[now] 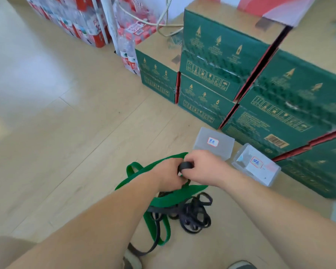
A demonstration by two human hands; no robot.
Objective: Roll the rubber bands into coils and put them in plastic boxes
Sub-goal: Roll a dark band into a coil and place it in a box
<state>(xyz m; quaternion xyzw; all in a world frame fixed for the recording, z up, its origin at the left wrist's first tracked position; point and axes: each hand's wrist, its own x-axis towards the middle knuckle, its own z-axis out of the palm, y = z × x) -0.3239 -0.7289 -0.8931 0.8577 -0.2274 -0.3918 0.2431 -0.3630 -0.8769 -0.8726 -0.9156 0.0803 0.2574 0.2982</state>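
A small black coil of rubber band point(186, 165) sits between my two hands, above the floor. My left hand point(168, 175) and my right hand point(201, 168) both grip it, fingers curled round it. Below them lies a tangle of black bands point(194, 213) mixed with wide green bands point(136, 172) on the wooden floor. Two clear plastic boxes with labelled lids stand just beyond my right hand: the nearer-left box point(214, 142) and the right box point(257, 166).
Stacked green cartons point(217, 61) form a wall at the right and back. Packs of water bottles point(81, 18) and a white pole point(109, 22) stand at the back left. Open wooden floor point(56, 133) stretches to the left. Shoe tips show at the bottom edge.
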